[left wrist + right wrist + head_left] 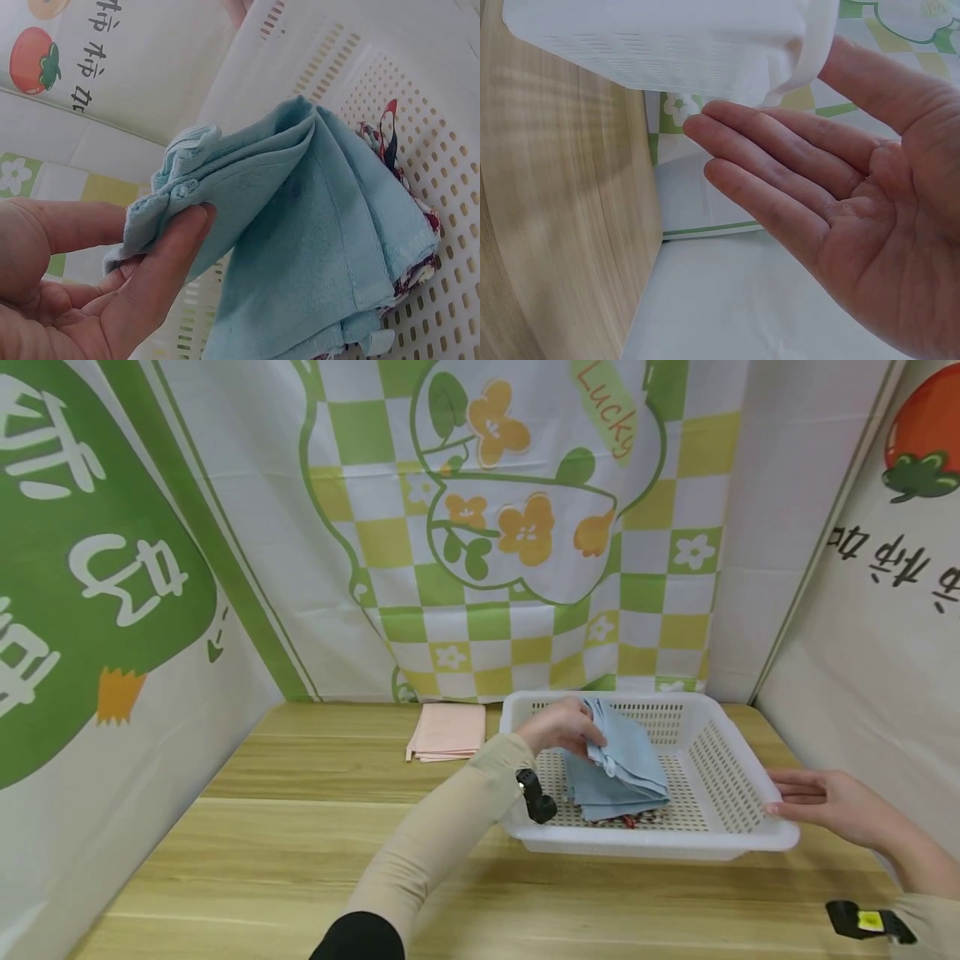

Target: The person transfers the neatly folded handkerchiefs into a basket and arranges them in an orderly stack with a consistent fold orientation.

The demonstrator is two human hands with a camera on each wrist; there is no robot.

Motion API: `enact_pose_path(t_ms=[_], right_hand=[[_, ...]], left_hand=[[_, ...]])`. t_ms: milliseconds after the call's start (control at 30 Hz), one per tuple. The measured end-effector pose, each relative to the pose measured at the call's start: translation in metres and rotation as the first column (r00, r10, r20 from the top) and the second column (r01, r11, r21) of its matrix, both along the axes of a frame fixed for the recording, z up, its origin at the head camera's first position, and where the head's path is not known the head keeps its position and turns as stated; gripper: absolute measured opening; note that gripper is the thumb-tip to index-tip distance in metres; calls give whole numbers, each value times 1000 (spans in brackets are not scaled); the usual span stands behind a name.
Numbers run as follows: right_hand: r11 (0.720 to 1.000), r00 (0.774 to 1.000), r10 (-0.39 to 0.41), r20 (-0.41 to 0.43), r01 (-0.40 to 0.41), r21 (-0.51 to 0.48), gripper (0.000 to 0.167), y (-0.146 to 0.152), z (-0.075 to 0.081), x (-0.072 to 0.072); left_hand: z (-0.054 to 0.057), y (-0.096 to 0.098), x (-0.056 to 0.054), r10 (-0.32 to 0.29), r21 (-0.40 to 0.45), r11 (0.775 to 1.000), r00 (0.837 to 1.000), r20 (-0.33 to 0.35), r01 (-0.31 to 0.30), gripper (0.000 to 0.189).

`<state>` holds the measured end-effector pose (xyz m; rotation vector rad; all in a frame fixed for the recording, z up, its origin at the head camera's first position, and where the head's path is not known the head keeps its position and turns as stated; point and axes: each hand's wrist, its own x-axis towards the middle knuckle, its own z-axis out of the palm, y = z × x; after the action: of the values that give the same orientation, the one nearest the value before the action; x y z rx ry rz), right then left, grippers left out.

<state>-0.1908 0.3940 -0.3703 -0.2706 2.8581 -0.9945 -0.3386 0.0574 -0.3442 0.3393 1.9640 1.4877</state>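
Observation:
A light-blue folded cloth (626,747) lies partly in the white plastic basket (738,841). Its upper layers are lifted at the left end, where my left hand (562,727) pinches the bunched edge between thumb and fingers. In the left wrist view the lower layers of the cloth (300,240) hang down into the basket. Under them peeks a dark red and white patterned fabric (420,274), mostly hidden. At the basket's right end is my right hand (832,806), its fingers straight and its thumb at the rim. The right wrist view shows its palm holding nothing.
A folded pink cloth (448,731) lies on the wooden table (315,843), left of the basket near the back edge. Printed curtains stand behind and at both sides, with a green checked panel (525,635) at the back.

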Motion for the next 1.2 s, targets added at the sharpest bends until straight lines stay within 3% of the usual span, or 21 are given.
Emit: enact_pose_path(t_ms=[300, 667, 1200], right_hand=[[1000, 1000, -3, -6, 3, 6, 62, -1, 0, 1], [1000, 1000, 1, -23, -1, 18, 60, -2, 2, 1], [1000, 1000, 3, -11, -3, 14, 60, -1, 3, 2]], left_hand=[[0, -5, 2, 30, -29, 999, 999, -13, -31, 15], [-3, -12, -1, -4, -99, 995, 995, -95, -6, 6], [-1, -19, -3, -34, -100, 995, 999, -39, 30, 4]])
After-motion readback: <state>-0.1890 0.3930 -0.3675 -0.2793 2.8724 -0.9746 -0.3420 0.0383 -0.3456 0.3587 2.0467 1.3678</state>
